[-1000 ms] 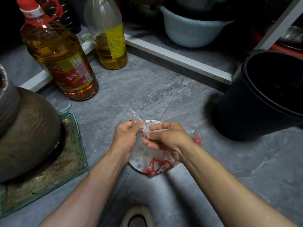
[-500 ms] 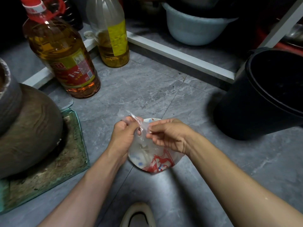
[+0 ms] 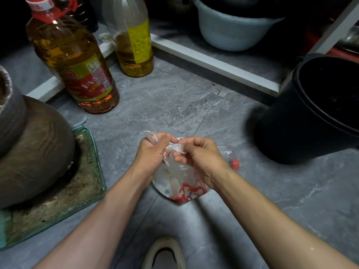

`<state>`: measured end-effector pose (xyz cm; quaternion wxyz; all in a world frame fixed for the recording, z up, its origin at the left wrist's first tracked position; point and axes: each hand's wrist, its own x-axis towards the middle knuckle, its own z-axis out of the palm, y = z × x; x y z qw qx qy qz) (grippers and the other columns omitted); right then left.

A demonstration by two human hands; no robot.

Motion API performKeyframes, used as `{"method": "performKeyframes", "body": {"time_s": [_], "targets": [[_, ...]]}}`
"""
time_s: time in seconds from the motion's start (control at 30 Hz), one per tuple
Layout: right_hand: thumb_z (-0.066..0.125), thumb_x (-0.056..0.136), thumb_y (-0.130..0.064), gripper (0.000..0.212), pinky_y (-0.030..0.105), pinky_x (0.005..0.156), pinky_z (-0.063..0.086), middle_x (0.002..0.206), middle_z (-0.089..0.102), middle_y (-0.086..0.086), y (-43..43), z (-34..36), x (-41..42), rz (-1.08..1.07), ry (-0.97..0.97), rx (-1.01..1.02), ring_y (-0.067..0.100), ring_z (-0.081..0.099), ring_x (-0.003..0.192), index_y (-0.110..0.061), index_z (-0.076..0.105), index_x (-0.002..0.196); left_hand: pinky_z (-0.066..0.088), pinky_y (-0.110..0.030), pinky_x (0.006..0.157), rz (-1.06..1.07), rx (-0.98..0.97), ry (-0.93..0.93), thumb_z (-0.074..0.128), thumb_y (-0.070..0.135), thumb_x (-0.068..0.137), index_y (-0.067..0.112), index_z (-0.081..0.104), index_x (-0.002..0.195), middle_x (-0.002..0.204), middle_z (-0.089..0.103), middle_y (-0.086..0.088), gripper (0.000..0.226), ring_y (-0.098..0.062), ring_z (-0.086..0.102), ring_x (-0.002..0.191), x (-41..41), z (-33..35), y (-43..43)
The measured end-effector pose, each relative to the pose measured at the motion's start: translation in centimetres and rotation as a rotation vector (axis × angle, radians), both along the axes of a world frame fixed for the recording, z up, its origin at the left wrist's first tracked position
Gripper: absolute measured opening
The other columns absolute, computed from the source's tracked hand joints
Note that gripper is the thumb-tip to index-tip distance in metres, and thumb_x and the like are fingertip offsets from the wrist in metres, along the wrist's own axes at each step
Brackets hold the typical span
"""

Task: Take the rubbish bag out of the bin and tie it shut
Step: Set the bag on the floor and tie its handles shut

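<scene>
While our left hand (image 3: 153, 154) and right hand (image 3: 202, 158) both pinch its gathered neck, we hold the clear rubbish bag (image 3: 174, 177) at 6 o'clock, low over the floor (image 3: 165, 105) | black bin (image 3: 291, 129): 2 o'clock, well apart

Two oil bottles (image 3: 71, 61) (image 3: 134, 45), one black bin (image 3: 291, 123), one clear bag (image 3: 174, 183), one basin (image 3: 233, 33), seemingly one jar (image 3: 35, 152).

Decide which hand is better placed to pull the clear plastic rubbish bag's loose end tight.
Left, probably: the left hand grips that loose end, which pokes out above its knuckles, while the right hand pinches the clear plastic rubbish bag at its neck.
</scene>
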<state>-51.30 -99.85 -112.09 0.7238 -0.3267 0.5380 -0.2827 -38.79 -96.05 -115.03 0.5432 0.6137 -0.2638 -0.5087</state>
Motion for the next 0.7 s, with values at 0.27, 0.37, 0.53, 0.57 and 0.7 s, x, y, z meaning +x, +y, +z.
{"method": "performKeyframes", "body": {"time_s": [0.27,0.37,0.53,0.57,0.7], "targets": [[0.047,0.097,0.005,0.018,0.026,0.056,0.06,0.061,0.064,0.005,0.6,0.9,-0.7,0.129,0.001,-0.128,0.018,0.066,0.053,-0.004,0.063,0.1,0.038,-0.036,0.059,0.069,0.022,-0.078,0.056,0.029,0.092,0.021,0.07,0.068,0.065,0.053,-0.016,0.029,-0.027,0.044,0.058,0.0,-0.5,-0.3],[0.057,0.093,0.006,0.029,0.038,0.069,0.062,0.057,0.06,-0.001,1.5,0.9,-0.8,0.314,0.069,-0.263,0.024,0.069,0.058,-0.007,0.06,0.119,0.037,-0.029,0.055,0.115,0.056,-0.174,0.052,0.023,0.095,0.017,0.067,0.071,0.053,0.054,0.004,0.029,-0.014,0.046,0.05,-0.5,-0.3,-0.6],[0.078,0.077,0.0,0.022,0.041,0.074,0.059,0.053,0.068,0.005,1.5,0.5,-0.4,0.469,0.343,-0.445,0.026,0.068,0.058,-0.01,0.068,0.094,0.043,-0.031,0.047,0.14,0.103,-0.169,0.052,0.022,0.092,0.02,0.064,0.068,0.059,0.059,-0.009,0.027,-0.027,0.056,0.053,-0.7,-0.4,-0.8],[0.08,0.074,-0.004,0.019,0.039,0.072,0.059,0.058,0.07,0.01,1.4,0.4,-0.2,0.501,0.425,-0.503,0.027,0.069,0.058,-0.01,0.07,0.089,0.044,-0.032,0.048,0.144,0.103,-0.186,0.052,0.022,0.091,0.02,0.065,0.067,0.058,0.059,-0.007,0.027,-0.026,0.056,0.053,-0.7,-0.5,-0.8],[0.083,0.071,-0.02,0.022,0.044,0.064,0.061,0.061,0.069,0.007,0.8,-0.3,0.0,0.508,0.621,-0.605,0.025,0.073,0.061,-0.011,0.064,0.068,0.041,-0.031,0.056,0.127,0.071,-0.273,0.054,0.026,0.092,0.022,0.066,0.067,0.054,0.057,0.004,0.029,-0.018,0.052,0.055,-0.5,-0.8,-0.7]]}}
